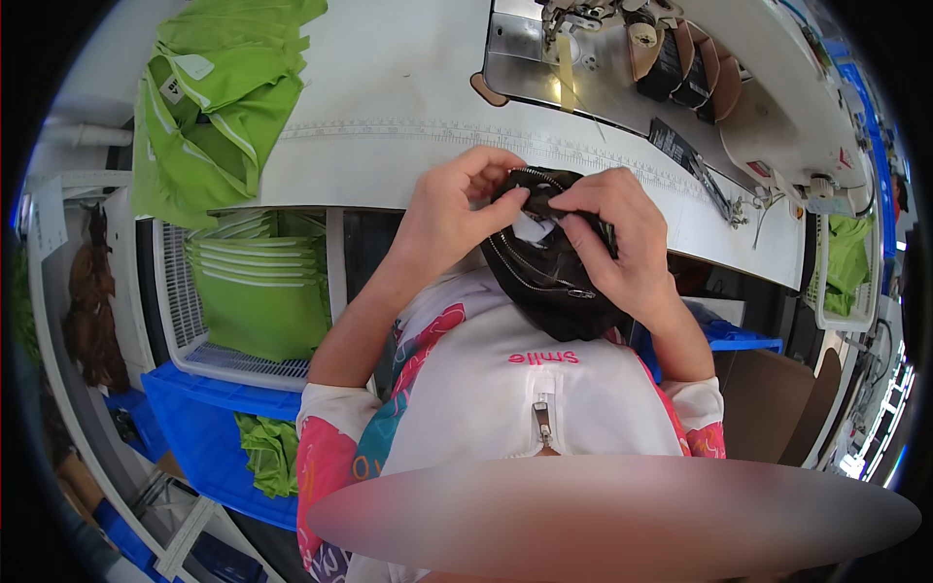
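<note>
A black bag (pixel 554 309) with metal zippers rests against my lap at the table's front edge. Its top zipper is undone, and a white piece (pixel 531 229) shows inside the opening. My left hand (pixel 465 206) grips the left rim, thumb at the opening and fingers curled behind. On the other side, my right hand (pixel 622 233) pinches the rim and the dark cloth at the mouth with thumb and fingers. A second zipper with a metal pull (pixel 581 292) runs across the front of the bag. Parts of the bag's right side are hidden behind my right hand.
A sewing machine (pixel 777 97) stands at the far right of the white table (pixel 389 107), with scissors-like black snips (pixel 695 165) beside it. Green fabric pieces (pixel 219 107) pile at the left, above a white basket (pixel 185 311) of stacked green pieces and a blue bin (pixel 194 418).
</note>
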Tool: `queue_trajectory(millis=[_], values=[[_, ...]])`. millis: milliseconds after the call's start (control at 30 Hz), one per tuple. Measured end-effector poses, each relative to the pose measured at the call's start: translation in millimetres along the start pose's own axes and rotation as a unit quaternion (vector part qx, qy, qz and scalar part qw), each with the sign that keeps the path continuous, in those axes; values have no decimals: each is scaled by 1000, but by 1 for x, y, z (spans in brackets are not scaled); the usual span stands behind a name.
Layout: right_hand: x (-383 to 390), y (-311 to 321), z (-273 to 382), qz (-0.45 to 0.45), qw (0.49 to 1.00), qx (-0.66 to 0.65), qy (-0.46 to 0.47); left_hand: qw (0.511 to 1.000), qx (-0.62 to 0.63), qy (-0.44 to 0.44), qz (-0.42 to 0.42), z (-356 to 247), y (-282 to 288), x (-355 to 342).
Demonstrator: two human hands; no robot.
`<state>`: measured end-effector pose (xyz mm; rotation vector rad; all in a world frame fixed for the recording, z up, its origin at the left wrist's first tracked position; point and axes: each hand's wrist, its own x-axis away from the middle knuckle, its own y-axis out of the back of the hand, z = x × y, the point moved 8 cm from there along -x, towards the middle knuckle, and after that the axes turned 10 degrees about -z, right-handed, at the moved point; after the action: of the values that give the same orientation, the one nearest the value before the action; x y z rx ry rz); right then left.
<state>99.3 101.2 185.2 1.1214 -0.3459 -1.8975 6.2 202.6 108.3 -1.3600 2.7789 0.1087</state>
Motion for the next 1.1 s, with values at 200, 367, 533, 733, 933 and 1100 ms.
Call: queue_trajectory(millis=[200,367,533,733,933,1100], values=[[15,6,-9,-40,995,-88,-4,976,95,146,130,14,-20,6],[26,17,-17,-76,989,-124,-13,941,269,181,101,18,-28,9],[38,23,-30,-106,968,-209,-88,925,311,191,104,17,-34,12],[43,14,-46,-53,930,-302,-205,902,360,228,66,27,-43,15],[50,47,-40,-19,968,-168,-186,900,363,233,64,20,-58,11],[90,67,-42,72,982,27,-171,936,311,162,38,-4,-86,1]])
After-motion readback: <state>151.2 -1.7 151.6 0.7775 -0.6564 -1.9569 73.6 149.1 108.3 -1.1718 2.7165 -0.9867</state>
